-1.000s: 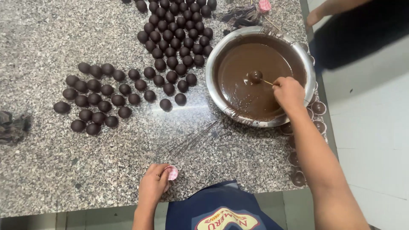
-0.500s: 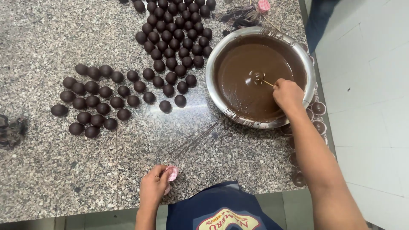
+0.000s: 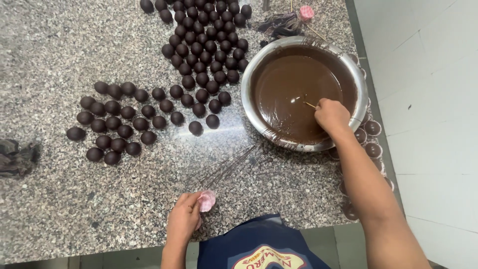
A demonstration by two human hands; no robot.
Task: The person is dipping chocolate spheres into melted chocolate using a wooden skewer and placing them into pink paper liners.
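Steel bowl (image 3: 249, 107), chocolate balls (image 3: 199, 74) beside, drips between

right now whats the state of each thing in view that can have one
metal bowl: upright, holding melted chocolate
thin stick: tip dipped in the chocolate
right hand: closed on the thin stick
left hand: pinching a pink paper cup
chocolate balls: loose on the granite counter, uncoated
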